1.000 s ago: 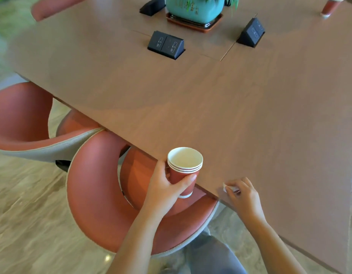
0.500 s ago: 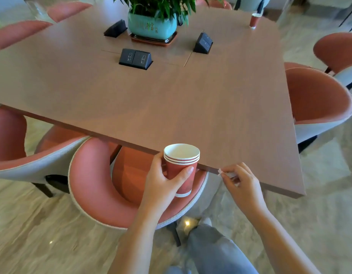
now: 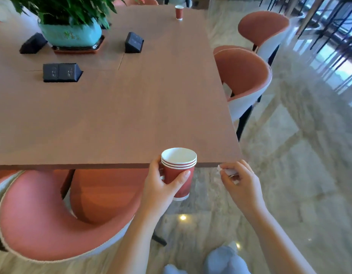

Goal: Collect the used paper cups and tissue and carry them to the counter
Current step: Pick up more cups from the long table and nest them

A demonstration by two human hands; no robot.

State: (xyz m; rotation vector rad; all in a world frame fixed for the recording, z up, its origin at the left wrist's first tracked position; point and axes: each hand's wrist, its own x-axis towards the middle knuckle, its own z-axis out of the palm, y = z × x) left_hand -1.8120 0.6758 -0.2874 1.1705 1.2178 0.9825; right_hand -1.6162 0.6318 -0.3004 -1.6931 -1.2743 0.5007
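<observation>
My left hand [image 3: 160, 189] grips a stack of nested red paper cups [image 3: 179, 171] with white insides, held upright just off the near edge of the wooden table [image 3: 131, 119]. My right hand [image 3: 240, 184] is off the table's near right corner, its fingers pinched on a small crumpled white tissue [image 3: 227, 172]. Another red paper cup [image 3: 179, 12] stands alone at the table's far right corner.
A potted plant in a turquoise pot [image 3: 71, 34] and black socket boxes [image 3: 60, 72] [image 3: 134, 42] sit mid-table. Red shell chairs stand at the near left [image 3: 52, 214] and along the right side [image 3: 244, 76] [image 3: 264, 28]. Marble floor [image 3: 299, 175] spreads to the right.
My view has swung right and back from the table. My right hand lifted the tissue off the table edge; the cup stack moved off the edge with my left hand.
</observation>
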